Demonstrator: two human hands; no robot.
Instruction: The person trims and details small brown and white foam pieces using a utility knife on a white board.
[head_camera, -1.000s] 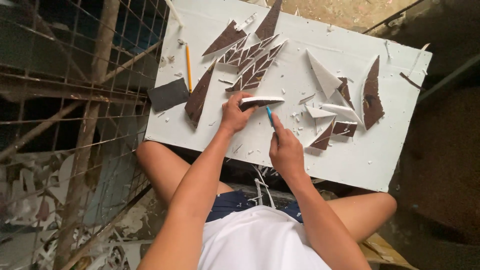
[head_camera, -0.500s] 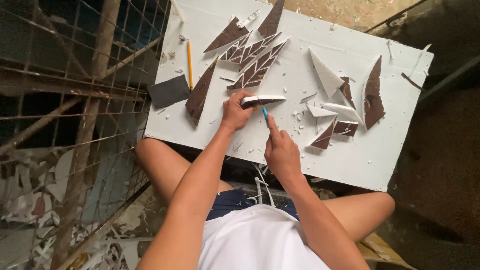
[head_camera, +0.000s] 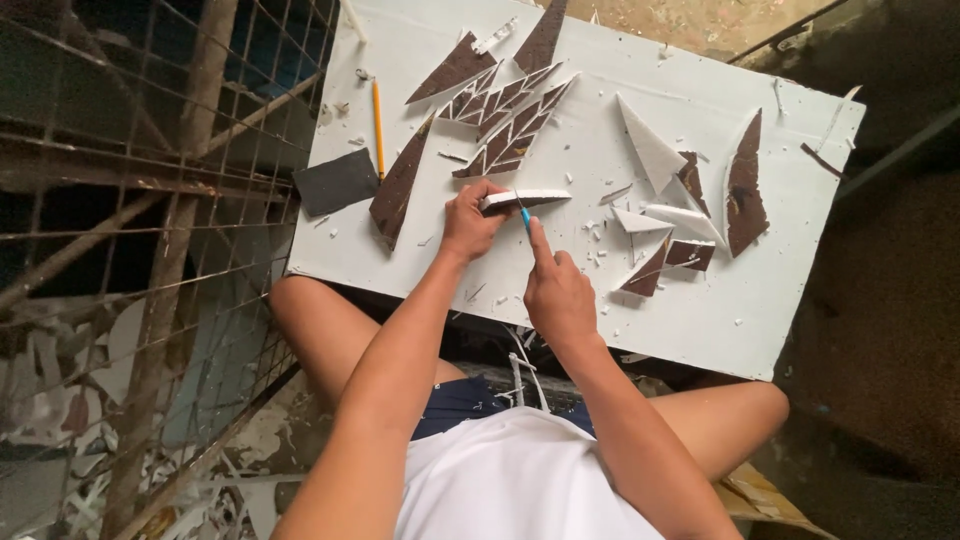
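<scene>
At table centre, left hand (head_camera: 468, 222) grips a white leaf-shaped foam piece (head_camera: 524, 199); right hand (head_camera: 556, 290) grips a blue-handled knife (head_camera: 525, 217) at its six o'clock, which could slip toward the fingers.

Soft daylight brightens the white board (head_camera: 700, 310); surroundings dim.
</scene>
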